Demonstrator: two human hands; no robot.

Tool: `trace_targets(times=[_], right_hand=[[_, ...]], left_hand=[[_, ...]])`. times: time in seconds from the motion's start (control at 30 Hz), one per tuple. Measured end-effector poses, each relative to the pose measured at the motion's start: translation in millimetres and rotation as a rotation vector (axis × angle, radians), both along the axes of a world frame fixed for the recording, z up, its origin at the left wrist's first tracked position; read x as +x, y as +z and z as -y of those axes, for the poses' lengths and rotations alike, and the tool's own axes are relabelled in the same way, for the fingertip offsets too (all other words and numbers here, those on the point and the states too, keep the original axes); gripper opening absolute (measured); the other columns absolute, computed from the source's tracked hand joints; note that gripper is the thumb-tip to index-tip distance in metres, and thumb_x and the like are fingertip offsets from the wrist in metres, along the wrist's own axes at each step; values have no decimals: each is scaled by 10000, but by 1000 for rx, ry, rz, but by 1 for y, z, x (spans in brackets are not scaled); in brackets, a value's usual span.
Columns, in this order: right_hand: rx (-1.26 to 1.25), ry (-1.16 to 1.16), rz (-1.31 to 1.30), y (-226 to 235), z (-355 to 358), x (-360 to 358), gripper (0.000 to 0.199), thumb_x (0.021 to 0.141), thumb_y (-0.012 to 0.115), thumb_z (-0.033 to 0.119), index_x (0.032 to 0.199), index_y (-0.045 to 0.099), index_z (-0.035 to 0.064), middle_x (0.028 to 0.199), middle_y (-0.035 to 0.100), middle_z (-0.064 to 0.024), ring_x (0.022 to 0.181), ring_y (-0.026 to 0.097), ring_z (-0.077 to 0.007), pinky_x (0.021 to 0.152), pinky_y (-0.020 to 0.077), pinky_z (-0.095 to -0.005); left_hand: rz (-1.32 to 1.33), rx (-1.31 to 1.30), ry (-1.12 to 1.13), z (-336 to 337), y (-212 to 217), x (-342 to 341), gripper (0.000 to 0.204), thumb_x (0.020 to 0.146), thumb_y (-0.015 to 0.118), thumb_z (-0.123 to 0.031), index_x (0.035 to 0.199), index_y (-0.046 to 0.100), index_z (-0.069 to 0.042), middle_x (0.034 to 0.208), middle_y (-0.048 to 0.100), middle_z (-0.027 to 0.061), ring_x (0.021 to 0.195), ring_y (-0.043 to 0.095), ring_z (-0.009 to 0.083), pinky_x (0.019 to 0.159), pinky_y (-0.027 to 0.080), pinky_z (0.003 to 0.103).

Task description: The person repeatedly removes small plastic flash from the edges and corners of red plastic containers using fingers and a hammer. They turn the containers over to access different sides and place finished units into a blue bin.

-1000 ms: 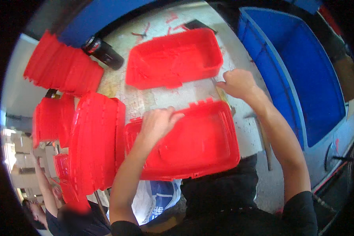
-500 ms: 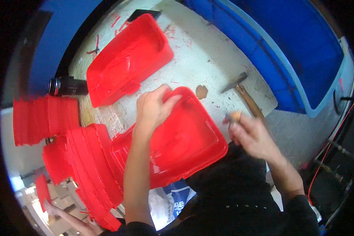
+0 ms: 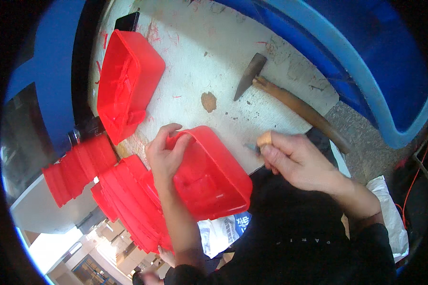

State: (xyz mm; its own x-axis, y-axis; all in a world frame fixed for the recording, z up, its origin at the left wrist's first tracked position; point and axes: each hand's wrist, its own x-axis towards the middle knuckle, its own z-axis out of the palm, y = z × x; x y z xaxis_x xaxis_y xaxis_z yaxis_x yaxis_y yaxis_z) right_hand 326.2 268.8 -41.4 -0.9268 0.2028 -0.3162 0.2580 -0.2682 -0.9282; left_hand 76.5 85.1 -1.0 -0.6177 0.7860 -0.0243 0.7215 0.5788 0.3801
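The left hand (image 3: 166, 153) pinches a red tray (image 3: 213, 178) by its rim. The right hand (image 3: 295, 161) curls around a small tool (image 3: 265, 139).

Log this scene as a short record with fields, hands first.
Left hand: the left hand grips the rim of a tilted red box
Right hand: the right hand holds a small tool with a light wooden handle, apart from the box
On table: hammer, second red box, flat black object, red scraps
Left side: stacked red pieces
Right side: blue bin
Unclear: the tool's tip, blurred
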Motion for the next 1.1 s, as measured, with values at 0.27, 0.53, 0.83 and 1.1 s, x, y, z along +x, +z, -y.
trace_targets(times=[0.27,0.53,0.83,1.1], right_hand=[[-33,-33,-35,0,39,-19,197,1028,503,159,956,591,-3,688,592,-166,627,635,-220,587,492,-351],[62,-41,79,12,49,-58,259,1065,478,211,934,591,19,663,537,-40,615,491,-92,575,437,-288],[109,-91,124,15,54,-74,259,1072,473,214,944,583,18,710,511,27,686,450,-55,616,418,-254],[83,-91,152,17,60,-71,261,1079,452,200,919,564,28,712,492,42,679,432,-45,611,403,-234]], left_hand=[[-31,53,63,0,-6,8,285,750,844,-243,953,715,-90,720,695,95,622,679,211,602,523,297],[-129,125,-15,0,-4,7,310,741,858,-308,920,705,-106,659,666,103,589,680,259,552,511,327],[-129,114,-5,3,-5,4,341,771,809,-415,868,683,-113,685,683,98,602,672,288,534,501,377],[-134,72,-9,5,-6,3,343,786,785,-434,853,679,-114,688,687,96,611,672,309,541,504,399]])
